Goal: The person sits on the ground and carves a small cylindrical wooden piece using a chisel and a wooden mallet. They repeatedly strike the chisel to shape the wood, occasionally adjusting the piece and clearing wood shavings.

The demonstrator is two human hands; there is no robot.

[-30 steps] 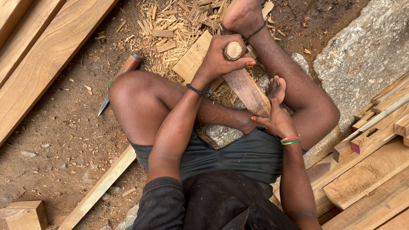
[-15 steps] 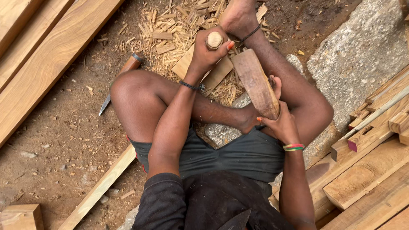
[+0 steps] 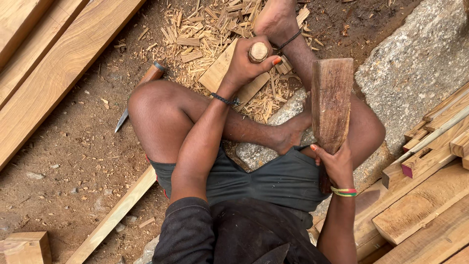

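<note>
I sit on the ground with my knees drawn up. My left hand (image 3: 246, 63) is wrapped around a chisel with a round wooden handle (image 3: 258, 52), held upright on a pale wooden board (image 3: 220, 68) near my foot. My right hand (image 3: 336, 164) grips the narrow end of a flat wooden mallet (image 3: 331, 102), raised upright above my right leg. Between my legs lies a grey stone (image 3: 281, 122). The chisel's blade is hidden under my left hand.
Wood chips (image 3: 195, 34) cover the dirt beyond the board. A second chisel (image 3: 139, 90) lies on the ground behind my left knee. Long planks (image 3: 53, 68) lie at the left, stacked timber (image 3: 430, 195) at the right, a large rock (image 3: 415, 63) beyond it.
My right hand has lifted the mallet off the chisel handle and swung it up and to the right. My left hand stays on the chisel.
</note>
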